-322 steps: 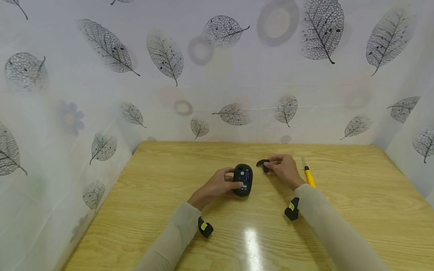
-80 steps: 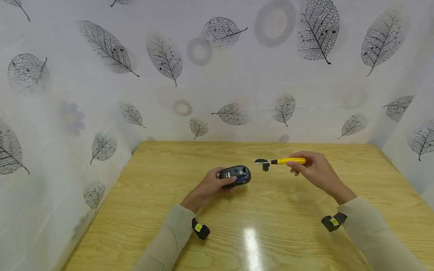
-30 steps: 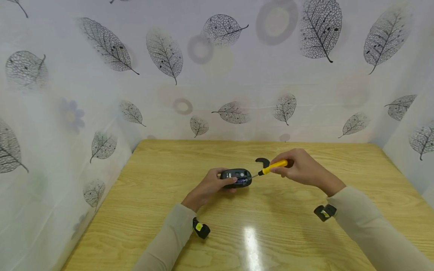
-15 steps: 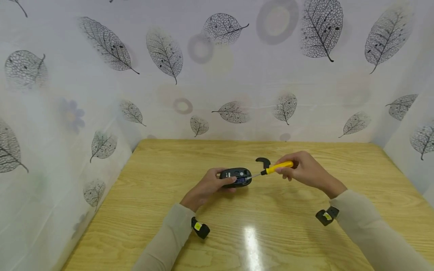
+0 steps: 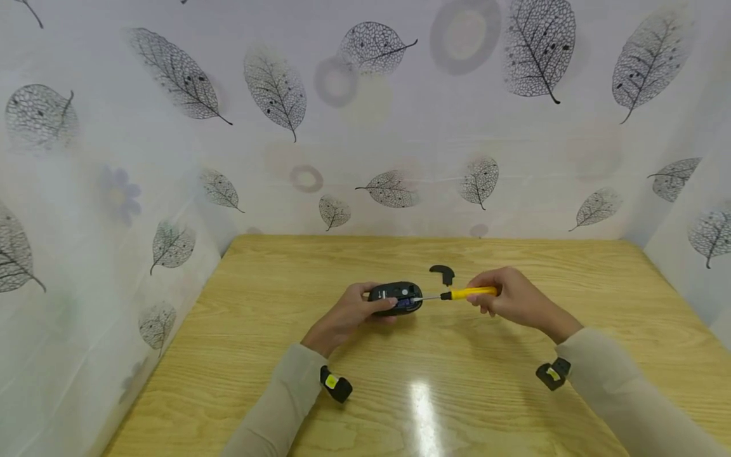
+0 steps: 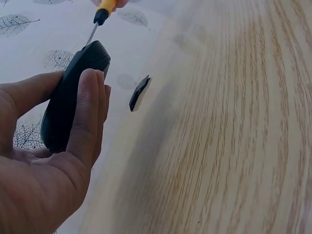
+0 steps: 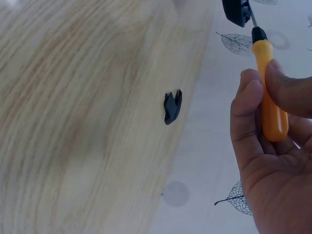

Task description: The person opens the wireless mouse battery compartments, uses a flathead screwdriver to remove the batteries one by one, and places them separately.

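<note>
My left hand (image 5: 354, 312) grips a black computer mouse (image 5: 394, 291), its underside turned up and its battery bay uncovered. Inside the bay lies a dark blue battery (image 5: 405, 303). In my right hand (image 5: 508, 295) is a screwdriver (image 5: 471, 292) with a yellow handle, pinched between thumb and fingers. The metal shaft points left and its tip overlaps the end of the bay by the battery. In the left wrist view the mouse (image 6: 73, 92) sits between thumb and fingers. The right wrist view shows the yellow handle (image 7: 269, 92) along the fingers.
A black battery cover (image 5: 443, 274) lies on the wooden table (image 5: 320, 260) just behind the screwdriver. Patterned curtains (image 5: 365, 139) with leaf prints rise behind the table and at both sides. Each wrist wears a small black camera (image 5: 337, 385).
The cover was set down on the table and my right hand took up the screwdriver. Its tip came to the battery bay; lately the handle has dropped nearly level. The mouse was turned sideways.
</note>
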